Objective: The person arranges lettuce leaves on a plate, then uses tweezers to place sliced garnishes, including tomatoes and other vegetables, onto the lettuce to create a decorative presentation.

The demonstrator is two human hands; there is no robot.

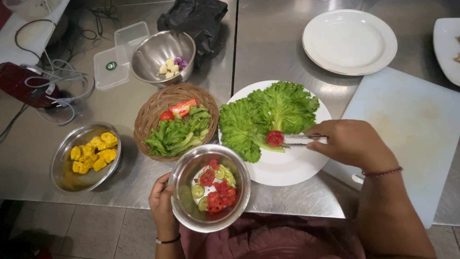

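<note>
Nearby, wicker basket (pixel 148 117); left fingers (pixel 160 189) around steel bowl (pixel 184 201), right fingers (pixel 318 139) clamped on tongs (pixel 299 139).

Red tomato slice (pixel 275 138) on green lettuce (pixel 268 115), white plate (pixel 287 170), yellow chunks (pixel 93 152) in silver bowl (pixel 64 165).

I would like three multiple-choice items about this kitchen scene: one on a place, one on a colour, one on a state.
1. Where does the tomato slice sit?
A. on lettuce leaves
B. in the wicker basket
C. on the cutting board

2. What colour are the chunks in the left steel bowl?
A. green
B. yellow
C. white

3. How is the far round plate?
A. stacked
B. full
C. bare

Key: 1 A, tongs in the right hand set it there; 2 B, all yellow; 3 C, nothing on it.
</note>
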